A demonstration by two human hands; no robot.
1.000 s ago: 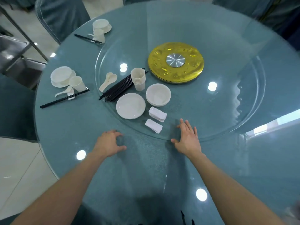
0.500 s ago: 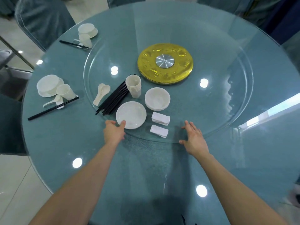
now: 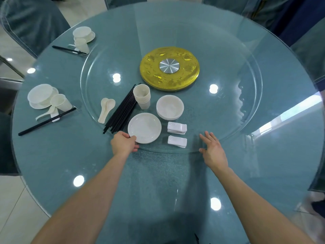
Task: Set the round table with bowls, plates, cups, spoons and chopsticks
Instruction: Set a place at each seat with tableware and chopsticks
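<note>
On the glass turntable (image 3: 228,120) lie the supplies: a stack of white plates (image 3: 144,128), a stack of bowls (image 3: 170,107), stacked cups (image 3: 142,96), a bundle of black chopsticks (image 3: 123,110), white spoons (image 3: 105,110) and white chopstick rests (image 3: 177,128). My left hand (image 3: 124,143) pinches the near-left rim of the plate stack. My right hand (image 3: 212,150) rests flat with straight fingers on the turntable's near edge, right of the rests.
Two place settings stand on the round teal table (image 3: 70,155): one at the left (image 3: 44,101) with chopsticks (image 3: 47,121), one at the far left (image 3: 83,36). A gold disc (image 3: 169,68) marks the turntable's centre. Covered chairs (image 3: 29,20) ring the table.
My left hand moved forward from the table surface to the plate stack and took hold of its rim. My right hand stayed on the turntable's edge. The view shifted closer.
</note>
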